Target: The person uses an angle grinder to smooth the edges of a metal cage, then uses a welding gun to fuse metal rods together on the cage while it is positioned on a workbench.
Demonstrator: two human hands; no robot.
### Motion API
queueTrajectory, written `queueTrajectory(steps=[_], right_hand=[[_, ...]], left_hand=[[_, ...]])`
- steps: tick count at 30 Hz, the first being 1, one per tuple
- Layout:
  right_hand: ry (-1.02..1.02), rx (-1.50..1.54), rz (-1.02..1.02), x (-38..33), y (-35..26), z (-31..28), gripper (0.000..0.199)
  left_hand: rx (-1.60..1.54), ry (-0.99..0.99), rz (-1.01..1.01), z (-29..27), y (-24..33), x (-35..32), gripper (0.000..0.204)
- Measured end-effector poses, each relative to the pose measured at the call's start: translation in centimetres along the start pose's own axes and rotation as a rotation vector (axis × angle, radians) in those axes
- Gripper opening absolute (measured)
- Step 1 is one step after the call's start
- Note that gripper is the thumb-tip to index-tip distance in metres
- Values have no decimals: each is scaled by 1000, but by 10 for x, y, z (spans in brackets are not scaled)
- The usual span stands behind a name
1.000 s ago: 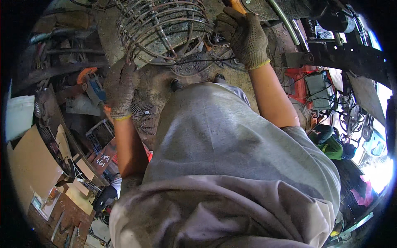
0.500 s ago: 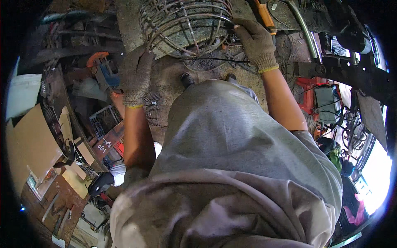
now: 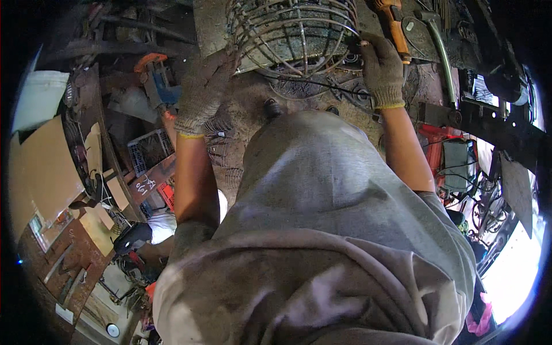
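A round cage of bent metal rods (image 3: 301, 40) rests on a worn work surface (image 3: 213, 29) at the top of the head view. Its hoops are crossed by several straight rods. My right hand (image 3: 382, 72), in a brown knitted glove with a yellow cuff, grips the cage's right rim between thumb and fingers. On the other side my left hand (image 3: 206, 95), gloved alike, has its fingers closed at the cage's left edge. Shadow hides part of the left fingertips.
An orange-bodied power tool (image 3: 393, 27) and a bent metal tube (image 3: 443, 54) lie right of the cage. A dark cable (image 3: 322, 84) runs below it. At left are an orange-and-blue clamp-like tool (image 3: 158, 80) and a plastic crate (image 3: 150, 152); a red stand (image 3: 434, 146) is at right.
The whole view has shifted, so the cage, both hands and the surroundings near them appear farther right and slightly lower. Both hands stay at the cage's sides.
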State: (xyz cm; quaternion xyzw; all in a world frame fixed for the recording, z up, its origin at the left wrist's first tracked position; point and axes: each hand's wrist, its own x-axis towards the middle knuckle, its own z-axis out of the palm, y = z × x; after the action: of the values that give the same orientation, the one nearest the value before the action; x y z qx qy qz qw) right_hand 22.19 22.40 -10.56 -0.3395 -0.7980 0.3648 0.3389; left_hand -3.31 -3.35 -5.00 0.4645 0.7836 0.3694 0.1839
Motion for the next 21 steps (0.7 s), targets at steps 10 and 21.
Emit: queueTrajectory(steps=[10,21], right_hand=[[-14,-19,-34,4,-2,-5,21],[-35,-16,-77,4,3,-4,22]], left_hand=[[144,88,126,13,2,0,36],[220,285,151,36,-17,5,27]])
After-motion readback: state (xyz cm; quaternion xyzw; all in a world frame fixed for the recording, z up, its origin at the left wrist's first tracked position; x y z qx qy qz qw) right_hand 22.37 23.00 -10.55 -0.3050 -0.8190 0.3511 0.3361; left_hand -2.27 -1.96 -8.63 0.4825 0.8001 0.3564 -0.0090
